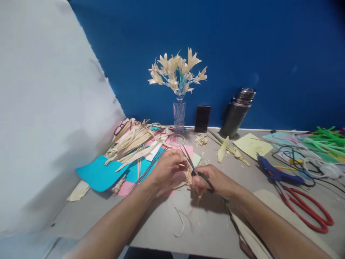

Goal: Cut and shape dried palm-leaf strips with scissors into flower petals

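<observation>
My right hand point(205, 177) grips a small pair of scissors point(192, 164) with black handles, its narrow blades pointing up and to the left. Close to the blades, my left hand point(170, 166) is closed in a pinch on a small pale piece of dried husk point(185, 158), mostly hidden by the fingers. Under and between the hands lie pale scraps and pink paper. Loose trimmed strips point(182, 222) rest on the table nearer to me. Left of my left hand is a heap of dried husk strips point(132, 138) beside blue paper point(101, 174).
Husk flowers point(178, 70) stand in a clear bottle point(179, 117) by the blue wall. A phone point(202, 118) and a dark flask point(237, 113) lean nearby. At right lie a blue glue gun point(280, 175), red-handled scissors point(307, 210), cables and green pipe cleaners point(327, 138).
</observation>
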### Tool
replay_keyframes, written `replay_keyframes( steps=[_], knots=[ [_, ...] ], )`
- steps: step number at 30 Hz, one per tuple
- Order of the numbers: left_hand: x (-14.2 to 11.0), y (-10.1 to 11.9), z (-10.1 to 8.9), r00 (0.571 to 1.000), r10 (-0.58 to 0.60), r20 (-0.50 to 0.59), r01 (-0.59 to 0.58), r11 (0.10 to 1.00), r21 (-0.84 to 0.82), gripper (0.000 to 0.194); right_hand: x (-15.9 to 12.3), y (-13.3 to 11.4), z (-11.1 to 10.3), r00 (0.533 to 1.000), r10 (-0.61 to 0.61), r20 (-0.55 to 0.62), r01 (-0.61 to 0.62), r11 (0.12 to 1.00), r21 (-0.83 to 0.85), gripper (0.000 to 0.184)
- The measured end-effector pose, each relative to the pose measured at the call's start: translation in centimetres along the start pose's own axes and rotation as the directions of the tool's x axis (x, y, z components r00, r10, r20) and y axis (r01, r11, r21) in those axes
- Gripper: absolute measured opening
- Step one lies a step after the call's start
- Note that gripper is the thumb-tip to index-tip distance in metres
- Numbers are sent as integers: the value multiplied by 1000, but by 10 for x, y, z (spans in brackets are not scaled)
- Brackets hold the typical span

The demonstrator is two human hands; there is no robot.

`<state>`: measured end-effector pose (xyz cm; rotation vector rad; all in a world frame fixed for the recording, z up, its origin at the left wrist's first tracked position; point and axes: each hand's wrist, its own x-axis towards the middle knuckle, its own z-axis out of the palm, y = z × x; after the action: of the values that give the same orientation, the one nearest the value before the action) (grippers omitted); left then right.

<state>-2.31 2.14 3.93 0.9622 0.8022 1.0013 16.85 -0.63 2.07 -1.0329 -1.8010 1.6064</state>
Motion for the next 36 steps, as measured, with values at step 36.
replay_keyframes(
  steps=[36],
  knots=[
    [6,11,-15,999,-10,32,12,999,-52,17,0,-2,-4,983,127,-135,-130,991,-15,45]
  ],
)
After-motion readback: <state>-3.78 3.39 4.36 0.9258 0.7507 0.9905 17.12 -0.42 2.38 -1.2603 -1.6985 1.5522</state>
